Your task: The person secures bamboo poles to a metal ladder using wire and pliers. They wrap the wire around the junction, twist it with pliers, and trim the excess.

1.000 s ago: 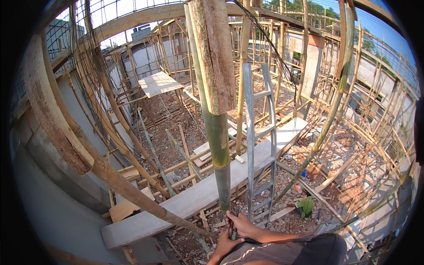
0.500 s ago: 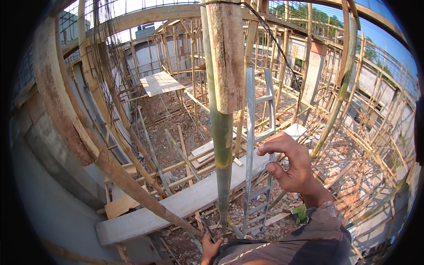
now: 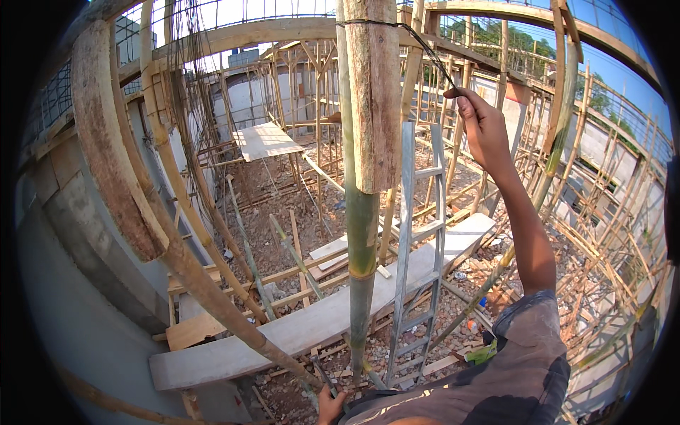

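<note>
A green bamboo pole [image 3: 363, 283] rises in front of me with a rough wooden board [image 3: 375, 106] against its upper part. Dark tie wire [image 3: 421, 44] wraps round both near the top, and its loose end runs down to the right. My right hand [image 3: 485, 131] is raised and pinches that end between thumb and fingers. Low in the view, near the pole's foot, my left hand [image 3: 330, 406] is closed round a slim dark metal hand tool [image 3: 326, 375]; its kind cannot be made out.
A metal ladder [image 3: 404, 248] stands just right of the pole. Below lies a long pale plank [image 3: 262, 350] over rubble. A slanting bamboo pole [image 3: 212, 297] and a grey wall [image 3: 85, 319] are on the left. Bundled thin rods [image 3: 188, 106] hang behind; bamboo props fill the right.
My right hand has gone up from beside the ladder, closing from a loose curl into a pinch on the wire's end. The wire is now drawn out to the right. My left hand stays low.
</note>
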Tool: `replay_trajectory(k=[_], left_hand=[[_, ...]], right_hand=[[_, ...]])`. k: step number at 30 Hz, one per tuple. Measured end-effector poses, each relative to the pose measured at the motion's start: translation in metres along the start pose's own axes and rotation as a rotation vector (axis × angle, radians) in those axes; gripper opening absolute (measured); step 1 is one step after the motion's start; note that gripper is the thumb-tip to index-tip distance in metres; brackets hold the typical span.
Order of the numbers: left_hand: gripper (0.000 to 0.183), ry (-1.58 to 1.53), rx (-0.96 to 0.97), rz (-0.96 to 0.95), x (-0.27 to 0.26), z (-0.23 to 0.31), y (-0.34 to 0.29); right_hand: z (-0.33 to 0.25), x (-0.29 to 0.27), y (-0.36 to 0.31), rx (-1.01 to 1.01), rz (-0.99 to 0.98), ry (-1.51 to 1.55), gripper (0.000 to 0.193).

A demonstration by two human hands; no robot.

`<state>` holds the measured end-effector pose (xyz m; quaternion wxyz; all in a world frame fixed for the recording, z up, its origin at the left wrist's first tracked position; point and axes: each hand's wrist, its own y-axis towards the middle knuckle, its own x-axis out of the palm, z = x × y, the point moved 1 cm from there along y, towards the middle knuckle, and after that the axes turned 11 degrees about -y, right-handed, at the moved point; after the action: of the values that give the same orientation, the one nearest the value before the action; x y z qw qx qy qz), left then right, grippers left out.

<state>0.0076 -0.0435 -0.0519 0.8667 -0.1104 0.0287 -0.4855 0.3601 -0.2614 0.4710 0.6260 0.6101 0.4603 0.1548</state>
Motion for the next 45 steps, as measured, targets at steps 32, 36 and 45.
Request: replay_trajectory(k=[32,36,45], left_hand=[[0.027,-0.126,-0.056,0.145,-0.028,-0.034,0.001],[0.03,-0.162,-0.088,0.164,-0.038,-0.05,0.005],[0.039,-0.232,-0.227,0.374,-0.044,-0.065,0.0]], right_hand=[[-0.223,0.206,0.085,0.258,0.629,1.387,0.029],[-0.232,0.212,0.131,0.134,0.829,1.422,0.026],[-0.171,0.246,0.169,0.164,1.027,0.759,0.026]])
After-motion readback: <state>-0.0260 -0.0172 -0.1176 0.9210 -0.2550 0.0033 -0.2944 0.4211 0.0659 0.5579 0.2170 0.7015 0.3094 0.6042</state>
